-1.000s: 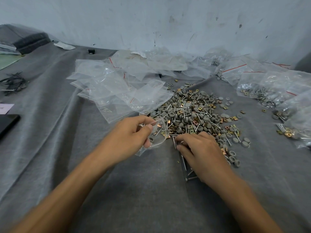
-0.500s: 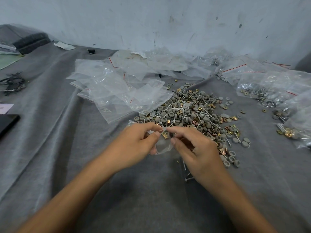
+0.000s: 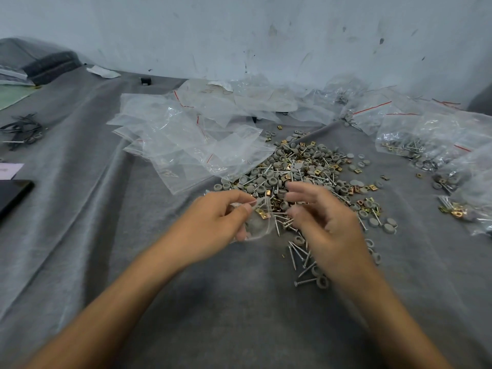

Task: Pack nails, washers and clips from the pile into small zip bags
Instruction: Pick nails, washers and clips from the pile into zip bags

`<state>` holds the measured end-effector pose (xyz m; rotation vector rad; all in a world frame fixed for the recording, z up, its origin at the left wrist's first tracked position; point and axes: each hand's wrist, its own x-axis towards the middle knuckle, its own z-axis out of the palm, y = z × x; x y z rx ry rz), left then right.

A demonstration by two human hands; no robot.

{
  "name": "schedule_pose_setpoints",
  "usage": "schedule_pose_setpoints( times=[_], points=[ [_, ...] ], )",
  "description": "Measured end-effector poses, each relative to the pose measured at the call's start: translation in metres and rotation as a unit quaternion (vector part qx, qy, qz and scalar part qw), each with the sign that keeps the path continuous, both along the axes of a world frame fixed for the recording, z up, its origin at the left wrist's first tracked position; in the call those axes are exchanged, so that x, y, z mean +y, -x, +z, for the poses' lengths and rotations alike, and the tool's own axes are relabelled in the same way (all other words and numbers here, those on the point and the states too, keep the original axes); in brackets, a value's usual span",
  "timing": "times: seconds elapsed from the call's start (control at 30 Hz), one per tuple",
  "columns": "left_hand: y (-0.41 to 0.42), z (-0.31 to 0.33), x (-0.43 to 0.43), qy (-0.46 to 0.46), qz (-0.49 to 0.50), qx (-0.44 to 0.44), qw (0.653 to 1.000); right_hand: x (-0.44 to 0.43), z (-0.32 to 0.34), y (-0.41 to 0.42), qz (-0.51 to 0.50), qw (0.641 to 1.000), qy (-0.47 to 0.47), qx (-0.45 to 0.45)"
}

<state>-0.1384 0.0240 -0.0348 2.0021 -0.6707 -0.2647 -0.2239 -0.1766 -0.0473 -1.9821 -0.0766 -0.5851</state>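
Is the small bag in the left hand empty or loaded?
Likely loaded: the left hand pinches the small bag, and a brass clip shows through its film; whether it lies inside or behind, cannot tell.

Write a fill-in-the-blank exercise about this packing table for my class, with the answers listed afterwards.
The left hand pinches a small clear ____.
The pile of nails, washers and clips lies on a ____ cloth.
The empty bags lie to the ____ of the pile.
The filled bags lie to its ____.
Missing words: bag, grey, left, right.
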Motion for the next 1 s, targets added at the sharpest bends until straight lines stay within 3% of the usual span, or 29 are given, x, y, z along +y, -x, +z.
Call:
schedule_pose_setpoints(
  times=[0.1,0.2,0.37,0.57,1.0],
  points=[
    [-0.006,0.0,0.005,0.01,0.014,0.008,1.0,-0.023,0.006,0.0,-0.088,0.996,0.0,-0.006],
    [-0.01,0.0,0.009,0.022,0.023,0.014,0.999,-0.037,0.006,0.001,-0.122,0.989,0.08,0.031],
    [-0.013,0.001,0.011,0.026,0.032,0.015,0.999,-0.038,0.002,0.001,-0.095,0.962,0.234,0.101],
    [-0.011,0.002,0.008,0.028,0.029,0.015,0.999,-0.031,-0.001,0.003,-0.077,0.92,0.334,0.188],
    [-0.011,-0.001,0.01,0.017,0.021,0.011,1.0,-0.03,0.0,0.003,-0.072,0.918,0.338,0.194]
  ],
)
